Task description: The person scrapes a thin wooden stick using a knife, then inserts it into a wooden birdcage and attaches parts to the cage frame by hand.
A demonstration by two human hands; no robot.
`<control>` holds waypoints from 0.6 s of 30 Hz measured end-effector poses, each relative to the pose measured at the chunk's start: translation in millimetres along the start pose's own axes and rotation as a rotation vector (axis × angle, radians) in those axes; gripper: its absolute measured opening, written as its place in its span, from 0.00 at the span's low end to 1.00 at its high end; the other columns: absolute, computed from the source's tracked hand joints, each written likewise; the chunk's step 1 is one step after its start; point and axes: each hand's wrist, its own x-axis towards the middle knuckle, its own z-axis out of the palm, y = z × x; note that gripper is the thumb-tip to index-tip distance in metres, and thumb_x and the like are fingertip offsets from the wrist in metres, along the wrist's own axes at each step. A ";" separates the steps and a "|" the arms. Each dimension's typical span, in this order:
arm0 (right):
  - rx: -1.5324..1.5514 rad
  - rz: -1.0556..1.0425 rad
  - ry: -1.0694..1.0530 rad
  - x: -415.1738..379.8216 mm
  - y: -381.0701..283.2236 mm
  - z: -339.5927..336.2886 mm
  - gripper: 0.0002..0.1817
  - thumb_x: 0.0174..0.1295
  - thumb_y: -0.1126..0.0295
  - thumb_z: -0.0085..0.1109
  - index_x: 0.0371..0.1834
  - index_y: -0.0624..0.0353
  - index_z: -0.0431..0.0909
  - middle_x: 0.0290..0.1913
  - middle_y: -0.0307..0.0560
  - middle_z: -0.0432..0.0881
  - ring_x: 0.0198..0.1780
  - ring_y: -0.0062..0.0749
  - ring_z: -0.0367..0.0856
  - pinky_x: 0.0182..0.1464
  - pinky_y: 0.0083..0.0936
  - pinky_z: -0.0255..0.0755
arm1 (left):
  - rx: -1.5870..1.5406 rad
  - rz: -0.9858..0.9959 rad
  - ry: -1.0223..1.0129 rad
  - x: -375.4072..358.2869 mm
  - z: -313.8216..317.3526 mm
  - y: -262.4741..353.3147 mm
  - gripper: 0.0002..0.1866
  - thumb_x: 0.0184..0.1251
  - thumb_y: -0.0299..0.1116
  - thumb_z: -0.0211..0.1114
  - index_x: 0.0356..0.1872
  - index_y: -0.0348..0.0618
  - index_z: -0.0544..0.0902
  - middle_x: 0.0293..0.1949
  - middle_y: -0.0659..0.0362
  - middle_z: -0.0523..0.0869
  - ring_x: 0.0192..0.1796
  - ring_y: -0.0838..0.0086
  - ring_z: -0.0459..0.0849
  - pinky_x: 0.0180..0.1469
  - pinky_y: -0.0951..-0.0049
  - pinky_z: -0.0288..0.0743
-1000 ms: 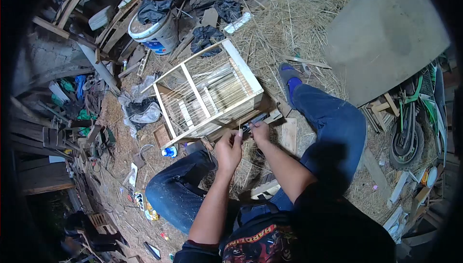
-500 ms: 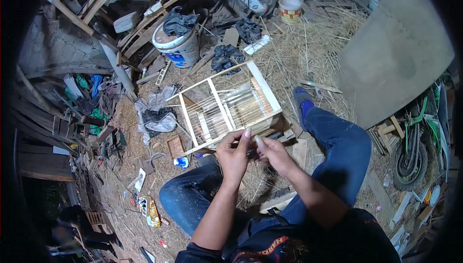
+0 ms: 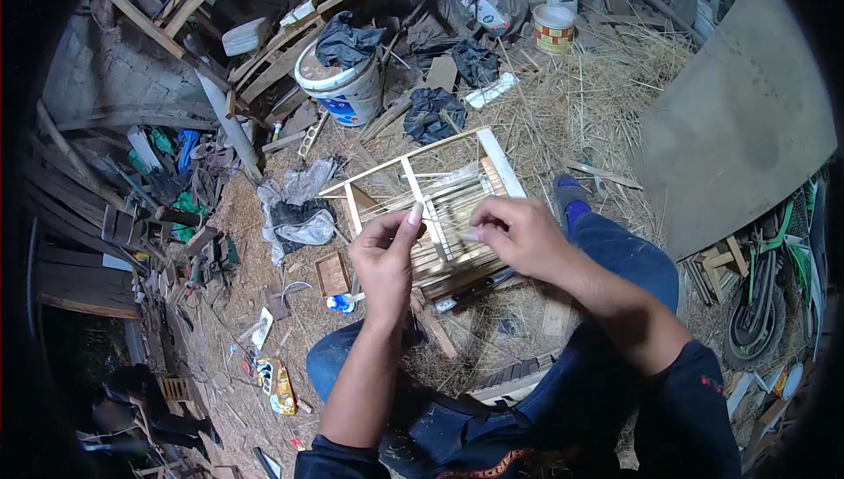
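Between my knees a small wooden cage (image 3: 411, 182) with thin slats or rods stands tilted, partly behind my hands. My left hand (image 3: 384, 255) is raised over its near left corner, fingers curled and thumb pressed up against the index finger. To the right, my right hand (image 3: 526, 235) is over the cage's near side, its thumb and index finger brought together. Anything pinched in either hand is too small to make out. The two hands are apart.
Straw and wood scraps cover the ground. A small wooden box (image 3: 332, 274) and a blue-and-white bottle (image 3: 340, 303) lie left of the cage. Beyond are a large white bucket (image 3: 343, 83) and a smaller tub (image 3: 554, 29). A motorbike (image 3: 758, 303) is at right; another person (image 3: 145, 404) is lower left.
My hands have come apart: the left moved left, the right rose up and to the right. The cage now looks tipped differently, and the camera view has shifted slightly.
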 end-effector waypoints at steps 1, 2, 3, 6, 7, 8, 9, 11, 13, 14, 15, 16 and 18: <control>-0.085 -0.146 0.048 14.2 6.4 1.1 0.07 0.66 0.67 0.68 0.38 0.59 0.86 0.32 0.47 0.87 0.32 0.39 0.88 0.37 0.34 0.79 | 0.005 -0.003 0.000 7.0 -3.5 -1.1 0.10 0.72 0.33 0.75 0.40 0.33 0.89 0.32 0.60 0.89 0.34 0.81 0.83 0.40 0.78 0.75; -0.170 -0.291 0.097 27.9 11.6 1.4 0.07 0.65 0.67 0.70 0.37 0.60 0.86 0.32 0.47 0.86 0.32 0.37 0.87 0.36 0.33 0.77 | 0.025 -0.013 -0.006 15.0 -8.7 -2.7 0.11 0.72 0.34 0.75 0.39 0.34 0.89 0.31 0.60 0.89 0.33 0.81 0.83 0.39 0.79 0.74; -0.170 -0.286 0.082 41.4 11.9 -1.4 0.06 0.63 0.67 0.70 0.34 0.57 0.85 0.34 0.45 0.85 0.35 0.42 0.85 0.39 0.38 0.78 | 0.044 -0.021 -0.012 24.2 -15.0 -4.7 0.11 0.72 0.35 0.74 0.37 0.35 0.89 0.30 0.61 0.89 0.32 0.81 0.82 0.39 0.79 0.74; -0.337 -0.368 0.054 80.8 33.6 -2.2 0.06 0.65 0.67 0.67 0.33 0.56 0.84 0.34 0.44 0.86 0.39 0.41 0.86 0.44 0.41 0.80 | 0.252 -0.056 0.046 49.8 -39.2 -14.8 0.13 0.74 0.38 0.74 0.36 0.37 0.89 0.30 0.60 0.89 0.34 0.81 0.83 0.39 0.77 0.74; -0.345 -0.372 0.047 90.7 40.9 -2.6 0.05 0.65 0.68 0.66 0.33 0.55 0.85 0.36 0.43 0.86 0.43 0.42 0.85 0.46 0.43 0.80 | 0.350 0.016 0.059 58.0 -49.2 -25.2 0.14 0.75 0.38 0.72 0.39 0.34 0.89 0.31 0.60 0.89 0.33 0.81 0.82 0.38 0.77 0.74; -0.336 -0.361 0.048 98.7 48.0 -1.9 0.05 0.65 0.68 0.66 0.33 0.55 0.85 0.36 0.43 0.86 0.43 0.42 0.85 0.46 0.43 0.80 | 0.446 0.085 0.068 64.3 -57.8 -37.0 0.15 0.76 0.38 0.71 0.42 0.32 0.89 0.32 0.60 0.89 0.32 0.81 0.81 0.38 0.77 0.74; -0.386 -0.326 0.008 105.5 54.6 -0.3 0.04 0.64 0.68 0.66 0.34 0.55 0.86 0.37 0.43 0.87 0.46 0.41 0.85 0.48 0.42 0.81 | 0.456 0.075 0.060 66.4 -61.7 -40.4 0.15 0.76 0.38 0.71 0.42 0.32 0.89 0.32 0.60 0.89 0.32 0.81 0.81 0.38 0.77 0.74; -0.424 -0.282 -0.037 118.5 65.6 4.5 0.04 0.64 0.68 0.67 0.35 0.54 0.87 0.39 0.43 0.87 0.48 0.41 0.84 0.49 0.42 0.82 | 0.663 0.062 0.140 71.0 -69.8 -46.1 0.17 0.78 0.38 0.69 0.49 0.30 0.88 0.37 0.54 0.91 0.37 0.77 0.84 0.41 0.72 0.78; -0.540 -0.288 -0.091 129.7 73.5 7.4 0.04 0.64 0.69 0.66 0.36 0.54 0.89 0.40 0.42 0.88 0.50 0.40 0.83 0.51 0.41 0.83 | 0.678 0.083 0.159 82.0 -85.4 -66.7 0.18 0.79 0.38 0.68 0.53 0.30 0.87 0.40 0.52 0.91 0.38 0.76 0.85 0.42 0.71 0.79; -0.535 -0.280 -0.097 133.3 76.8 8.2 0.04 0.64 0.69 0.66 0.36 0.54 0.89 0.40 0.42 0.88 0.50 0.40 0.83 0.51 0.41 0.83 | 0.684 0.109 0.185 85.5 -91.3 -78.0 0.18 0.80 0.38 0.66 0.56 0.30 0.85 0.42 0.50 0.90 0.40 0.74 0.85 0.44 0.69 0.80; -0.553 -0.285 -0.117 136.4 78.8 8.8 0.04 0.64 0.70 0.65 0.36 0.54 0.89 0.40 0.43 0.88 0.50 0.41 0.84 0.52 0.40 0.83 | 0.769 0.161 0.200 87.7 -86.9 -73.0 0.19 0.81 0.37 0.64 0.59 0.30 0.84 0.44 0.48 0.90 0.42 0.72 0.86 0.45 0.68 0.81; -0.573 -0.293 -0.135 139.7 80.3 9.3 0.05 0.64 0.71 0.65 0.36 0.54 0.89 0.39 0.43 0.88 0.50 0.41 0.84 0.53 0.40 0.83 | 0.772 0.154 0.198 90.7 -86.0 -72.9 0.19 0.81 0.37 0.64 0.59 0.30 0.84 0.44 0.48 0.90 0.42 0.72 0.86 0.45 0.68 0.81; -0.576 -0.272 -0.161 144.1 82.6 10.6 0.05 0.64 0.72 0.64 0.36 0.55 0.89 0.39 0.44 0.88 0.50 0.41 0.84 0.53 0.40 0.83 | 0.787 0.094 0.183 96.5 -86.1 -73.8 0.20 0.81 0.37 0.63 0.61 0.29 0.82 0.46 0.47 0.90 0.43 0.71 0.87 0.45 0.68 0.81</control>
